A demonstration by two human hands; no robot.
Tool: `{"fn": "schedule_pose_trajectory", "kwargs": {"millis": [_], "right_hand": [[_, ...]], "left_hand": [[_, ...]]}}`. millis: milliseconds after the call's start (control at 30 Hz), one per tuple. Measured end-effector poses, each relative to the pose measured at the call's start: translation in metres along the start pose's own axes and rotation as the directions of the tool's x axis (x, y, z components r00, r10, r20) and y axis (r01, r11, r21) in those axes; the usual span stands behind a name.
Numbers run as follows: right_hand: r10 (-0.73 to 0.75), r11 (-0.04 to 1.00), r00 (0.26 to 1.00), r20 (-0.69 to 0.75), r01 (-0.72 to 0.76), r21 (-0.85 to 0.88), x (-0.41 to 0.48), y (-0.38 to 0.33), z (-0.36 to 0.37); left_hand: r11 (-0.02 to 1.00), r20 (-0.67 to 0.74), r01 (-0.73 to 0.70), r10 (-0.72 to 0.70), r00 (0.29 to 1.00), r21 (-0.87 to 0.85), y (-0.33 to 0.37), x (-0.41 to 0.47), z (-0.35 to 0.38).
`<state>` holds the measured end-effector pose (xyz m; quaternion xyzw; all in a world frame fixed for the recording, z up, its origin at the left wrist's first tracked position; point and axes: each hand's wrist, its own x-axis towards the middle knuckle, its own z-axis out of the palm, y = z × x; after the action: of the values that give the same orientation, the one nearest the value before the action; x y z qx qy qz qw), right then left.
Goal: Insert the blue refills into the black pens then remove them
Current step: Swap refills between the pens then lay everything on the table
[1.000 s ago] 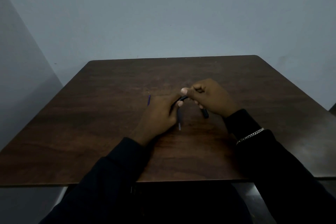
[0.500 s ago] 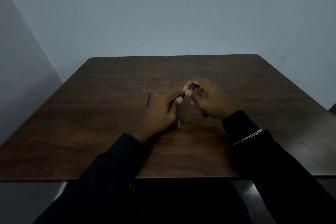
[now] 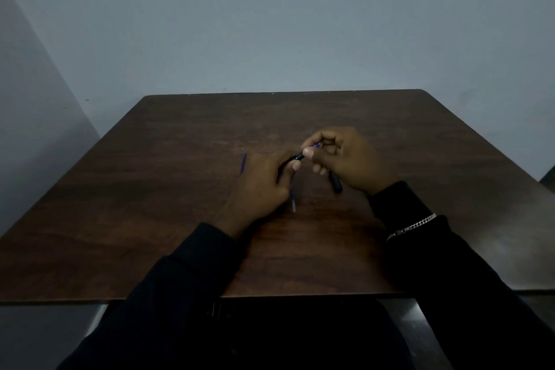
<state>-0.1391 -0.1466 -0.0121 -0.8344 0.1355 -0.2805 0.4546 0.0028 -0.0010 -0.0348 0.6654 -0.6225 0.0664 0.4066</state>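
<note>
Black pen (image 3: 298, 157), left hand (image 3: 264, 183); blue refill (image 3: 316, 146), right hand (image 3: 351, 159) (table (image 3: 180, 219) edges far).

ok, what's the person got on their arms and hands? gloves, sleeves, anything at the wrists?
No gloves: the left hand and right hand are both bare. Long dark sleeves, apparently black, cover both arms down to the wrists: left sleeve, right sleeve. A silver chain bracelet lies over the right sleeve near the wrist. No rings show, though the light is dim.
</note>
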Motion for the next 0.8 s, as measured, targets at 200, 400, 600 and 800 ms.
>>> {"fn": "schedule_pose_trajectory", "kwargs": {"millis": [200,400,600,800], "right_hand": [[-0.006,0.995,1.0,0.008,0.005,0.101,0.0006,-0.0033,-0.0002],[0.045,0.999,0.998,-0.047,-0.046,-0.015,0.0013,-0.0017,0.0002],[0.005,0.997,0.999,0.037,-0.008,0.077,0.0009,-0.0031,-0.0031],[0.04,0.992,0.999,0.001,-0.04,0.12,0.002,-0.0025,-0.0007]], "left_hand": [[0.999,0.031,0.035,-0.035,0.999,0.002,0.0005,0.0002,-0.0007],[1.0,0.024,-0.007,0.006,1.0,0.01,0.0027,0.0005,-0.0026],[1.0,0.029,0.019,-0.019,0.999,0.008,-0.0009,0.0013,-0.0006],[1.0,0.022,0.011,-0.011,1.0,0.01,-0.0009,0.0016,-0.0013]]}}
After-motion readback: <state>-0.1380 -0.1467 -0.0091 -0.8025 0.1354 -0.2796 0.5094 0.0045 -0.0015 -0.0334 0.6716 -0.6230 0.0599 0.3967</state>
